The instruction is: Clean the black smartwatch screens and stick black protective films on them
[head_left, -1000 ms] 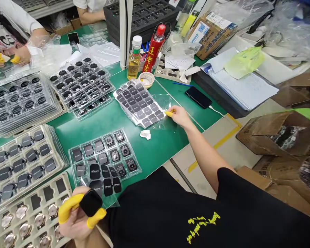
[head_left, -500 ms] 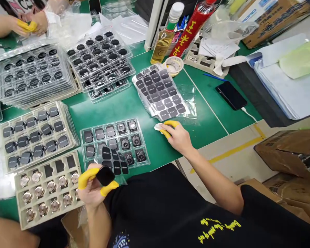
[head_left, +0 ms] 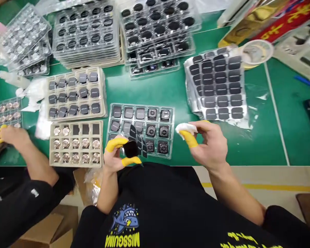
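While left hand (head_left: 112,159) pinches a glossy black squarish watch (head_left: 131,149), right hand (head_left: 210,143) over at 3 o'clock's got crumpled white tissue (head_left: 183,128) gripped.

The lone head camera looks forward and steeply down at the clear tray (head_left: 158,122), from close above its near side, where the black shirt (head_left: 170,199) is.

Left hand (head_left: 115,156) pinches black square piece (head_left: 131,149) by clear tray (head_left: 173,127) of dark squares. Right hand (head_left: 210,144) holds white wad (head_left: 186,128), near label sheets (head_left: 223,88). Co-worker's hands (head_left: 14,136) far left.
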`<state>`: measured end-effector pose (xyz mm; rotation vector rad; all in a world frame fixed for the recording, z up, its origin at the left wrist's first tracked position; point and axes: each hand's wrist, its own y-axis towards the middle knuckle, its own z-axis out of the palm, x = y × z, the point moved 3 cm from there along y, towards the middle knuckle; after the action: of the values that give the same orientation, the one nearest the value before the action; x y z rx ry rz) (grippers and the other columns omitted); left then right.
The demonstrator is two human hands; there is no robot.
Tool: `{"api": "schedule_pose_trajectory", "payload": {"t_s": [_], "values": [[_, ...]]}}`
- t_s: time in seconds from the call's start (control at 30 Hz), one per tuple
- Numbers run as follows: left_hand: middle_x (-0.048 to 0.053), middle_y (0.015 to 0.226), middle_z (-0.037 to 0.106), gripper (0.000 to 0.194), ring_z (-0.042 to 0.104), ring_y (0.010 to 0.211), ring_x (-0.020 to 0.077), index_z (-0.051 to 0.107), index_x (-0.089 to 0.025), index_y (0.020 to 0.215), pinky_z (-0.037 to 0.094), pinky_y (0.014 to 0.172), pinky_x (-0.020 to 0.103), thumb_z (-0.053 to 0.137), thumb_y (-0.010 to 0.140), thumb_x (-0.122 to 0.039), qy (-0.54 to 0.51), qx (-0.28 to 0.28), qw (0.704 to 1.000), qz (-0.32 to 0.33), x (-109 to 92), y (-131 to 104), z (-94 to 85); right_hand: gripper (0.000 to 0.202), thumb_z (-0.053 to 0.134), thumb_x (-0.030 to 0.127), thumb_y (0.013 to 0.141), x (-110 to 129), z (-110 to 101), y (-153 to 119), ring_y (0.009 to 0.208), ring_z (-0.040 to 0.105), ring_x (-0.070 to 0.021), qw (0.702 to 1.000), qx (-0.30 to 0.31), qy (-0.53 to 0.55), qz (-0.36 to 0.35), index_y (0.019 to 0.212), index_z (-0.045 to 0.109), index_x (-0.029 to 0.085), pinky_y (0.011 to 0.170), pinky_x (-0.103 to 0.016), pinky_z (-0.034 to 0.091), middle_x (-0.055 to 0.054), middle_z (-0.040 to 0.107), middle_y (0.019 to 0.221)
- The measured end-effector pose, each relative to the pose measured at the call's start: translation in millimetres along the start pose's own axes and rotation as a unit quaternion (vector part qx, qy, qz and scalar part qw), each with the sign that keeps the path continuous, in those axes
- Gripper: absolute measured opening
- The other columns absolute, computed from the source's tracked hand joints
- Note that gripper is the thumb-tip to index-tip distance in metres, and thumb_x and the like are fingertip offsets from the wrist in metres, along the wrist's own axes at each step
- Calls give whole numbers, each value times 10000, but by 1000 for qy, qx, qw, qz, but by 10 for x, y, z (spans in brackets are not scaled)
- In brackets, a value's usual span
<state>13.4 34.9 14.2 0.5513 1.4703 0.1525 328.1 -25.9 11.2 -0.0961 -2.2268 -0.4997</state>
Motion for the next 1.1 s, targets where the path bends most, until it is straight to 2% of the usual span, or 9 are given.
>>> {"api": "schedule_pose_trajectory", "payload": {"t_s": [0.07, 0.13, 0.23, 0.33, 0.47, 0.67, 0.87, 1.03, 1.1], "values": [[11, 978, 767, 718, 766, 825, 165, 780, -281, 1309, 640, 696, 261, 1093, 717, -538, 10, 2, 1000, 4, -7, -9, 5, 285, 767, 309, 1077, 502, 124, 117, 733, 696, -226, 986, 64, 110, -108, 1352, 697, 340, 683, -390, 588, -43, 793, 987], [15, 991, 780, 756, 783, 852, 176, 771, -283, 1332, 659, 734, 271, 1095, 705, -553, 13, 6, 1000, -2, -25, -30, -1, 302, 691, 193, 1097, 920, 258, 217, 784, 725, -209, 949, 147, 161, -226, 1369, 687, 324, 700, -350, 582, -31, 808, 975], [28, 993, 781, 751, 786, 862, 186, 780, -266, 1316, 656, 745, 279, 1074, 716, -608, 14, 22, 999, -34, -43, -84, -31, 253, 601, 91, 1090, 1240, 416, 336, 766, 680, -187, 910, 202, 130, -338, 1245, 717, 254, 663, -319, 515, -43, 792, 939], [29, 983, 785, 782, 778, 835, 184, 795, -253, 1296, 653, 746, 285, 1087, 674, -629, 20, 35, 997, -65, -37, -134, -59, 220, 573, 116, 1106, 1303, 523, 409, 731, 626, -193, 896, 202, 65, -389, 1123, 754, 240, 629, -328, 454, -43, 748, 856], [29, 1000, 822, 722, 808, 853, 178, 792, -237, 1273, 673, 788, 269, 1067, 721, -613, 8, 17, 999, -50, -42, -145, -56, 235, 573, 97, 1088, 1257, 557, 455, 774, 639, -211, 909, 152, 17, -388, 1142, 760, 229, 633, -331, 454, -66, 762, 905], [36, 1040, 862, 741, 843, 854, 195, 776, -247, 1361, 684, 790, 275, 1078, 746, -528, 4, 34, 998, -59, -27, -153, -52, 216, 578, 150, 1121, 1269, 574, 429, 774, 635, -190, 875, 245, 65, -413, 1163, 761, 257, 627, -318, 428, -35, 734, 874], [65, 1107, 876, 789, 871, 952, 229, 750, -245, 1381, 708, 858, 297, 1108, 712, -463, -28, 38, 995, -84, 26, -177, -56, 243, 546, 136, 1130, 1273, 602, 517, 811, 644, -200, 896, 173, -18, -408, 1159, 774, 214, 644, -313, 456, -69, 748, 898], [69, 1054, 860, 777, 850, 887, 215, 767, -209, 1341, 698, 809, 293, 1080, 726, -566, -15, 43, 992, -118, 60, -217, -57, 236, 543, 131, 1119, 1288, 595, 480, 754, 600, -179, 863, 250, 30, -437, 1122, 757, 232, 607, -314, 388, -24, 691, 834], [65, 1043, 857, 779, 849, 882, 219, 778, -214, 1319, 699, 806, 299, 1082, 709, -591, 0, 54, 991, -123, 64, -214, -62, 237, 547, 135, 1119, 1323, 613, 475, 756, 599, -182, 862, 247, 32, -441, 1119, 762, 235, 595, -317, 367, -16, 666, 810]]}}
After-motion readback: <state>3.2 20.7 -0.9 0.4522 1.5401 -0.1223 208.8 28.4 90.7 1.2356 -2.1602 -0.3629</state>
